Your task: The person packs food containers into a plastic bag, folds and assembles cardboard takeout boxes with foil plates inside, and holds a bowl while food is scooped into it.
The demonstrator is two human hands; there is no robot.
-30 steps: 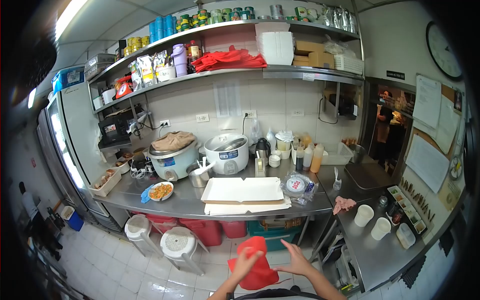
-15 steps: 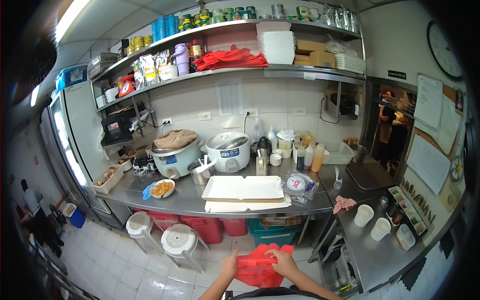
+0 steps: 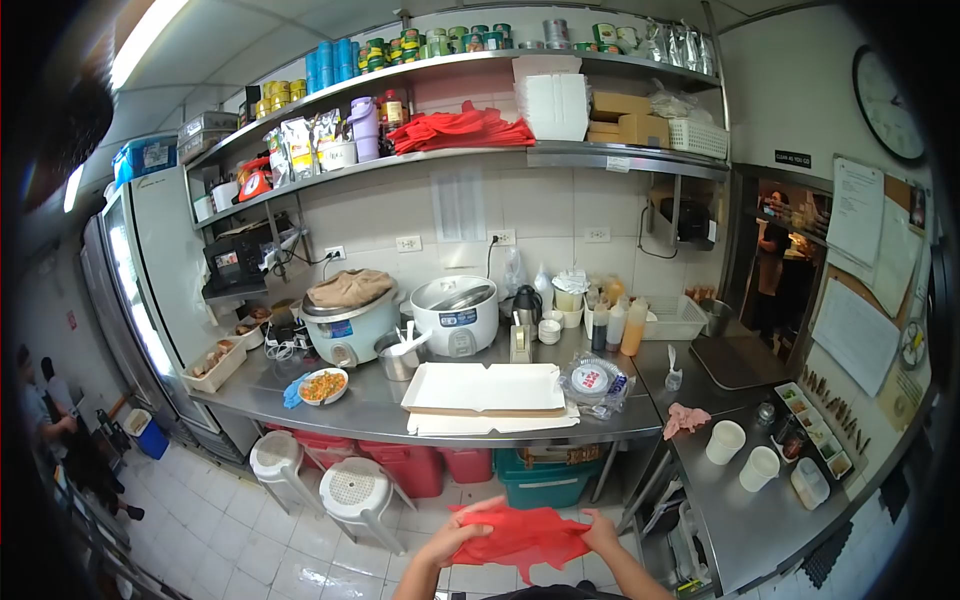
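Observation:
A thin red cloth bag (image 3: pixel 530 535), creased and see-through in places, is stretched between my hands in front of my body. My left hand (image 3: pixel 455 538) grips its left end, with fingers partly behind the red material. Its right edge is pinched in my right hand (image 3: pixel 603 537). Beyond my hands, flat white cardboard boxes (image 3: pixel 485 387) lie stacked on the edge of the steel table (image 3: pixel 370 415). More red folded bags (image 3: pixel 465 130) are piled on the shelf above.
Two rice cookers (image 3: pixel 455 315) stand at the back, with a bowl of chopped vegetables (image 3: pixel 323 386) toward the left. White stools (image 3: pixel 355 485) and lidded bins (image 3: pixel 410 468) sit below. Two white cups (image 3: pixel 725 442) are on the right counter. Other people (image 3: pixel 65 430) stand far left.
The red bag has been spread wider sideways between my hands. My right hand has shifted right, my left hand slightly left. A person at far left has come further into view.

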